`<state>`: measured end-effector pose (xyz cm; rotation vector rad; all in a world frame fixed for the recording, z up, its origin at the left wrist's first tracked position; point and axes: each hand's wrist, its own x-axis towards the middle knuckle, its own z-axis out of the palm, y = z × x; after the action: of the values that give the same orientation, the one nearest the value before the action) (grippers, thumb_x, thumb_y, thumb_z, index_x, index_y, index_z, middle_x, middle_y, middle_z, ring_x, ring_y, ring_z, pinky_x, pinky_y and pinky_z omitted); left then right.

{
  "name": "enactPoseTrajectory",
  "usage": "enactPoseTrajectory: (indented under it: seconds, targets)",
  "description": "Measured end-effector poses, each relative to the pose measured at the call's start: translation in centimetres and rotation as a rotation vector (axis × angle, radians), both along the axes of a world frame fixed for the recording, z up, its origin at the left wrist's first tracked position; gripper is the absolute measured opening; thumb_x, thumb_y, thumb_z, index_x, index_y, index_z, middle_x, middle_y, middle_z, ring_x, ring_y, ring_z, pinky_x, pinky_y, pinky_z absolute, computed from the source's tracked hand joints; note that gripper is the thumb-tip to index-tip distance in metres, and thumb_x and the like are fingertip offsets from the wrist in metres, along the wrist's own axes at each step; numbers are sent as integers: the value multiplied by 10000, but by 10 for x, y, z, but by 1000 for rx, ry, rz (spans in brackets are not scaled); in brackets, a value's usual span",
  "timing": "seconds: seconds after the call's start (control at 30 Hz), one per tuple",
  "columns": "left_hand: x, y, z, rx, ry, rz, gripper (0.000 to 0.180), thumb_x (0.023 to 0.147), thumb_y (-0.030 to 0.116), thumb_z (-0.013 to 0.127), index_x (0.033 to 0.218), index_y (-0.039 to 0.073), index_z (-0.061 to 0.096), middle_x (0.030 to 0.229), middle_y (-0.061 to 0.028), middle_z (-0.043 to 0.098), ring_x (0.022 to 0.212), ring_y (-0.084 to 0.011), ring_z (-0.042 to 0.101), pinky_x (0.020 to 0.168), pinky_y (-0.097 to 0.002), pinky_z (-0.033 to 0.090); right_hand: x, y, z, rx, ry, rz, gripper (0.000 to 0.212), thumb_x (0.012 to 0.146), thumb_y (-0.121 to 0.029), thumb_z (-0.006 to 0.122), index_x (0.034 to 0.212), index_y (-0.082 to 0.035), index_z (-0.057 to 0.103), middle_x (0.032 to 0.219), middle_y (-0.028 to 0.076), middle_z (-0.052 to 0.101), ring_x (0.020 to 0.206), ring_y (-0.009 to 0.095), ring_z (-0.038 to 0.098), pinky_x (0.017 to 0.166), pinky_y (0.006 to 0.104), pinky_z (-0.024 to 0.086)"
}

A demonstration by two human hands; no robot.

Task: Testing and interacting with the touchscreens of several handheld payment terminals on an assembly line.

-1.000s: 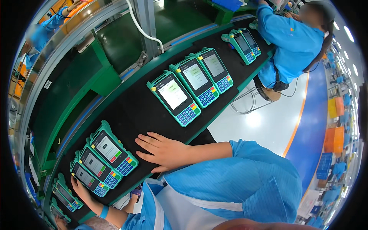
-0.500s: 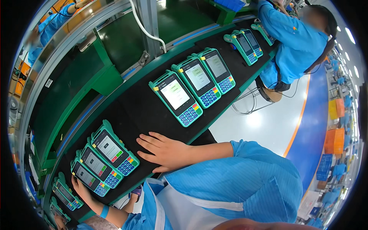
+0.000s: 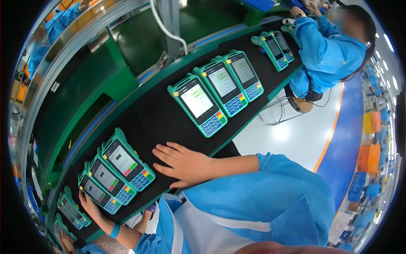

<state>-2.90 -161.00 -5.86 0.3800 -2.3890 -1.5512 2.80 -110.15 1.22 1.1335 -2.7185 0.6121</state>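
Note:
My right hand [image 3: 182, 163] lies flat on the black belt [image 3: 146, 120], fingers spread and holding nothing. Beside it stands a group of three green payment terminals with lit screens and blue keypads. My left hand [image 3: 89, 206] rests with stretched fingers along the outer edge of the leftmost terminal [image 3: 96, 192] in that group; its thumb is hard to make out. The middle terminal [image 3: 106, 177] and the right terminal [image 3: 123, 160] sit close against it. Farther right, another three terminals [image 3: 196, 101] lie side by side, screens lit.
More terminals [image 3: 275, 51] lie at the far right by a seated co-worker in blue [image 3: 330, 55]. At the lower left are further terminals [image 3: 72, 209] and another person's arm [image 3: 65, 242]. A metal post [image 3: 169, 29] with a white cable [image 3: 160, 25] rises behind the belt.
The view has shifted slightly. My hands keep nearly the same places on the belt and terminal. The co-worker at the far right has shifted, and both forearms now show.

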Motion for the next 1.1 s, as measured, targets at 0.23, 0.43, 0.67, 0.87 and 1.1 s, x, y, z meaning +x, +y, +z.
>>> enactPoseTrajectory:
  seconds: [0.23,0.43,0.67,0.87,1.1]
  targets:
    - [-6,40,26,-56,-29,35,480,946,176,540,1340,-85,454,1264,-165,572,1128,-219,555,986,-312,420,3,3,13,23,-29,-57,741,743,-456,707,1321,-53,479,1408,249,406,1333,410,374,1100,523,288]
    - [2,73,43,-67,-23,54,475,916,176,560,1303,-88,490,1230,-201,599,1105,-231,586,946,-309,451,-4,-3,22,-83,-131,-106,753,706,-325,745,1358,-71,467,1356,169,485,1300,364,419,1078,490,319]
    - [2,68,45,-31,-46,60,524,900,220,602,1317,-75,486,1220,-221,604,1110,-243,591,934,-306,451,-13,-31,25,1,-67,-140,685,790,-395,692,1398,-193,451,1298,204,504,1259,389,430,1038,516,339]
    - [2,77,48,-66,-21,90,532,887,215,618,1315,-73,488,1196,-227,614,1086,-245,599,919,-305,457,-17,-45,28,-35,-95,-193,642,762,-406,707,1353,-241,515,1429,225,341,1341,433,280,1040,538,315]
    - [4,81,52,-149,-8,104,529,874,242,631,1292,-63,520,1185,-239,627,1077,-262,618,912,-314,466,-24,-84,38,22,83,-58,612,716,-412,727,1299,-280,592,1520,180,254,1402,456,147,1081,627,155]
